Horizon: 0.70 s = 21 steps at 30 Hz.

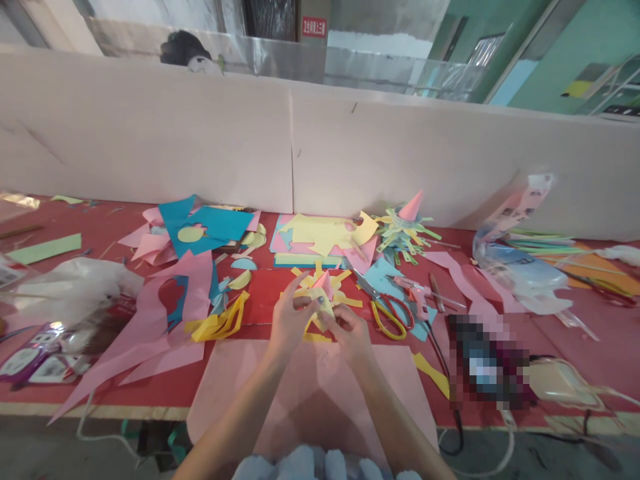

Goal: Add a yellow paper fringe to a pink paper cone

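A pale-yellow paper piece (327,309) is pinched by left hand (289,321) and right hand (353,331), beside the pink cone (324,283) amid yellow strips (353,303) — it could be creased by overtight fingertips, or the cone knocked askew by brushing fingers.

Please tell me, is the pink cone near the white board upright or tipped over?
Upright, with a slight lean: the pink cone points up, its wide end down on the fringed paper strips.
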### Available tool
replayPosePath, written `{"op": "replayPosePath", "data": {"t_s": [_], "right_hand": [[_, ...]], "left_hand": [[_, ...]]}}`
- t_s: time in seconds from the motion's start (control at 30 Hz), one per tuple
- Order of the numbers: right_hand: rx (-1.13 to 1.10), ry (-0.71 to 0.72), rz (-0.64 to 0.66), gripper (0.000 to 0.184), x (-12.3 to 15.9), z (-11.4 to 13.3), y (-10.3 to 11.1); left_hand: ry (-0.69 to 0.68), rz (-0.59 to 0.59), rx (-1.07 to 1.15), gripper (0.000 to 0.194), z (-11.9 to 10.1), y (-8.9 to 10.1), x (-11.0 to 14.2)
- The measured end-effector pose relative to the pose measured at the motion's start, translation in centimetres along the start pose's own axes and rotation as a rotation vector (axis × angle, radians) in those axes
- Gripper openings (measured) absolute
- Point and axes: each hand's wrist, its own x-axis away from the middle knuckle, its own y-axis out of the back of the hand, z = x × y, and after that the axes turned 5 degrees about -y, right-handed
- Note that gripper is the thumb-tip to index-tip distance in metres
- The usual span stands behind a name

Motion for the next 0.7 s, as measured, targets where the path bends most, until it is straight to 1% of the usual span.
{"op": "replayPosePath", "data": {"t_s": [0.13, 0.23, 0.3, 0.37, 0.43, 0.5, 0.6, 0.63, 0.7], "right_hand": [[-0.023, -0.021, 0.02, 0.029, -0.1, -0.4, 0.1], [-0.016, -0.033, 0.034, 0.029, -0.2, -0.8, 0.2], [-0.029, -0.051, 0.052, 0.03, -0.3, -0.9, 0.3], [-0.062, -0.072, 0.069, 0.031, -0.4, -0.9, 0.5], [-0.116, -0.087, 0.085, 0.03, -0.5, -0.7, 0.8], [-0.169, -0.094, 0.098, 0.027, -0.5, -0.5, 1.0], [-0.191, -0.082, 0.084, 0.025, -0.5, -0.2, 1.2], [-0.176, -0.07, 0.066, 0.025, -0.4, -0.1, 1.2], [-0.126, -0.032, 0.024, 0.026, -0.3, 0.1, 1.0]], "left_hand": [[-0.001, -0.011, -0.012, 0.063, -0.1, 0.0, 0.1], [-0.016, 0.047, -0.028, 0.064, -0.2, 0.2, 0.1], [-0.046, 0.098, -0.048, 0.06, -0.4, 0.3, 0.0], [-0.084, 0.1, -0.055, 0.053, -0.6, 0.4, -0.1], [-0.121, 0.045, -0.034, 0.048, -0.6, 0.6, -0.2], [-0.156, -0.045, -0.014, 0.044, -0.3, 0.8, -0.4], [-0.175, -0.171, -0.065, 0.034, 0.3, 1.0, -0.2], [-0.177, -0.185, -0.094, 0.03, 0.4, 1.0, 0.0], [-0.184, -0.147, -0.136, 0.023, 0.5, 0.9, 0.6]]}}
